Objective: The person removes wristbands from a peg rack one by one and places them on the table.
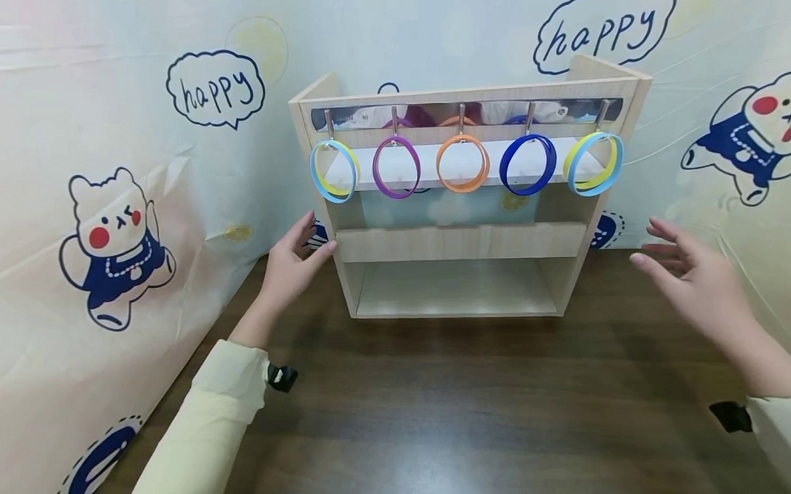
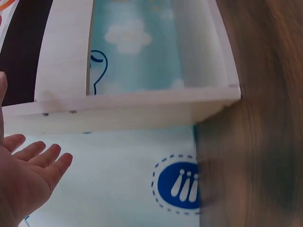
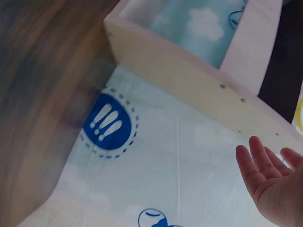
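A pale wooden rack stands on the table, with metal hooks along its upper front. From the hooks hang rings: a light blue and yellow pair at the left, then a purple ring, an orange ring, a dark blue ring, and another light blue and yellow pair at the right. My left hand is beside the rack's left side, fingers extended, holding nothing. Off the right side, my right hand hovers with loosely bent fingers and nothing in it.
A dark brown wooden table lies under the rack. Printed cloth with cartoon bears and "happy" bubbles hangs behind and at both sides. The rack has a white shelf behind the rings and an open lower compartment.
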The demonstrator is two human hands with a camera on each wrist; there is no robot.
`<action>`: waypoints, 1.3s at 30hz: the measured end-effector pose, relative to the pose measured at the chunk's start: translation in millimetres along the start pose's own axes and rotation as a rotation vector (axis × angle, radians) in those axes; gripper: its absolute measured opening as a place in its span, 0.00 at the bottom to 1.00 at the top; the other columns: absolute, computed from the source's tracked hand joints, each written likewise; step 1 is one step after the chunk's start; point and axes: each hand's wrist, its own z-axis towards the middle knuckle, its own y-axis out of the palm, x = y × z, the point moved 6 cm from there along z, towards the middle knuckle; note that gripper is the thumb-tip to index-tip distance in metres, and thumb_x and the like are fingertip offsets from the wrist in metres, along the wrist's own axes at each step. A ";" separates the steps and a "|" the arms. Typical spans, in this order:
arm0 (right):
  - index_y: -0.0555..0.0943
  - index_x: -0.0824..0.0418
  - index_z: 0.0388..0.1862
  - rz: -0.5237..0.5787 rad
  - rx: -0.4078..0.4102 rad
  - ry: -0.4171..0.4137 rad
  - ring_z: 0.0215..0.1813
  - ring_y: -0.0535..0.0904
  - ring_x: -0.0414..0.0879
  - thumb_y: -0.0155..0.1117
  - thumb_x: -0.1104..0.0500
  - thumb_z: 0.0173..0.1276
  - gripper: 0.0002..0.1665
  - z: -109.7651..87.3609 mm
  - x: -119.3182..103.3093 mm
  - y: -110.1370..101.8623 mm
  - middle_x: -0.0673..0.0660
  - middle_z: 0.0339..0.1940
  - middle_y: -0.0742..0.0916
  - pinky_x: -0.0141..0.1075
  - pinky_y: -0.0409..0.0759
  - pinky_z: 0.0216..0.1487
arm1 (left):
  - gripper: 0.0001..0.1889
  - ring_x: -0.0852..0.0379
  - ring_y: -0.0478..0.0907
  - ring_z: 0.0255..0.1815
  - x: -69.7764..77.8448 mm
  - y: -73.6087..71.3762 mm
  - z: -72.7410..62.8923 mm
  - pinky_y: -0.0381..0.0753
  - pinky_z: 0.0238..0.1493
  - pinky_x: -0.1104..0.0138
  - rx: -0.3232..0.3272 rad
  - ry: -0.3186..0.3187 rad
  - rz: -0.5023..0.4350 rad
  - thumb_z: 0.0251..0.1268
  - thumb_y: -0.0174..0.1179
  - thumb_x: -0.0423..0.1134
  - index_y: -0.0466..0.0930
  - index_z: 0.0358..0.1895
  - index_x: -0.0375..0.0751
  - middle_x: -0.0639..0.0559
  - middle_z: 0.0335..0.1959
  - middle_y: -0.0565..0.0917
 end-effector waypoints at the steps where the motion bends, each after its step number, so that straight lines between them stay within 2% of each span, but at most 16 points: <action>1: 0.63 0.51 0.75 0.045 0.015 0.012 0.55 0.78 0.36 0.62 0.52 0.71 0.36 0.4 -1.0 -1.2 0.66 0.66 0.74 0.15 0.70 0.41 | 0.38 0.50 0.65 0.69 0.6 1.8 2.5 0.67 0.64 0.53 0.008 -0.011 -0.036 0.65 0.64 0.48 0.58 0.75 0.43 0.46 0.72 0.65; 3: 0.66 0.52 0.74 0.116 0.043 0.031 0.51 0.74 0.25 0.62 0.54 0.71 0.34 1.9 -2.7 -3.3 0.63 0.64 0.77 0.14 0.70 0.40 | 0.37 0.49 0.65 0.69 5.9 4.6 6.3 0.67 0.64 0.53 0.021 -0.035 -0.107 0.66 0.64 0.45 0.58 0.74 0.40 0.43 0.71 0.65; 4: 0.67 0.52 0.73 0.144 0.056 0.036 0.50 0.74 0.23 0.62 0.55 0.71 0.33 3.1 -3.7 -4.3 0.61 0.63 0.78 0.14 0.70 0.41 | 0.36 0.48 0.65 0.69 10.2 5.6 7.4 0.67 0.64 0.53 0.028 -0.048 -0.137 0.66 0.63 0.44 0.59 0.74 0.39 0.42 0.71 0.66; 8: 0.70 0.54 0.70 0.224 0.079 0.066 0.50 0.75 0.26 0.62 0.55 0.71 0.30 8.9 -7.6 -6.2 0.49 0.56 0.81 0.15 0.71 0.42 | 0.34 0.46 0.66 0.68 23.3 8.1 10.5 0.68 0.63 0.56 0.064 -0.081 -0.238 0.66 0.62 0.40 0.61 0.72 0.33 0.37 0.69 0.67; 12: 0.72 0.54 0.68 0.299 0.079 0.100 0.47 0.77 0.29 0.62 0.55 0.70 0.27 16.8 -11.9 -6.1 0.42 0.51 0.82 0.16 0.72 0.42 | 0.33 0.49 0.69 0.66 11.4 12.1 18.6 0.71 0.61 0.60 0.124 -0.102 -0.297 0.64 0.65 0.42 0.66 0.70 0.35 0.39 0.67 0.72; 15: 0.75 0.55 0.64 0.373 0.076 0.111 0.44 0.80 0.30 0.62 0.55 0.71 0.24 24.7 -14.3 -6.2 0.42 0.48 0.82 0.19 0.75 0.41 | 0.32 0.50 0.72 0.64 -2.3 15.9 24.0 0.72 0.59 0.62 0.175 -0.104 -0.313 0.62 0.67 0.43 0.69 0.68 0.37 0.42 0.64 0.75; 18: 0.77 0.55 0.60 0.473 0.076 0.136 0.42 0.82 0.32 0.63 0.56 0.70 0.20 32.4 -15.2 -7.1 0.42 0.46 0.84 0.22 0.77 0.40 | 0.31 0.50 0.73 0.62 -7.9 18.8 26.1 0.73 0.58 0.63 0.213 -0.086 -0.323 0.61 0.68 0.43 0.72 0.66 0.38 0.43 0.61 0.77; 22: 0.78 0.56 0.56 0.651 0.076 0.185 0.43 0.83 0.33 0.65 0.55 0.68 0.19 39.3 -16.6 -9.9 0.45 0.44 0.85 0.25 0.79 0.39 | 0.29 0.50 0.75 0.59 -9.3 21.8 26.6 0.75 0.56 0.64 0.236 -0.070 -0.334 0.60 0.69 0.41 0.74 0.64 0.37 0.42 0.59 0.78; 26: 0.79 0.60 0.54 0.829 0.063 0.199 0.44 0.83 0.37 0.68 0.56 0.65 0.20 45.6 -21.3 -11.1 0.50 0.45 0.85 0.27 0.79 0.40 | 0.27 0.51 0.76 0.58 -10.1 23.5 25.2 0.76 0.55 0.63 0.248 -0.068 -0.326 0.61 0.68 0.40 0.75 0.63 0.37 0.42 0.58 0.79; 30: 0.79 0.62 0.54 0.916 0.038 0.216 0.45 0.84 0.39 0.70 0.56 0.62 0.23 51.6 -27.2 -9.7 0.53 0.45 0.85 0.29 0.80 0.41 | 0.24 0.52 0.77 0.56 -11.2 23.6 24.4 0.77 0.54 0.63 0.274 -0.052 -0.327 0.62 0.66 0.39 0.77 0.62 0.38 0.43 0.57 0.80; 37: 0.78 0.63 0.55 1.018 -0.030 0.247 0.45 0.85 0.43 0.72 0.58 0.60 0.25 60.9 -34.8 -3.3 0.54 0.46 0.87 0.31 0.80 0.43 | 0.22 0.45 0.77 0.57 19.1 19.4 13.3 0.77 0.54 0.63 0.261 -0.052 -0.344 0.63 0.64 0.31 0.76 0.61 0.31 0.38 0.56 0.80; 39: 0.79 0.63 0.55 1.047 -0.041 0.248 0.45 0.85 0.44 0.71 0.59 0.61 0.24 63.3 -36.1 -1.8 0.54 0.46 0.87 0.32 0.80 0.43 | 0.22 0.46 0.77 0.56 18.9 20.1 13.3 0.77 0.53 0.64 0.265 -0.049 -0.353 0.62 0.64 0.31 0.76 0.60 0.31 0.38 0.56 0.80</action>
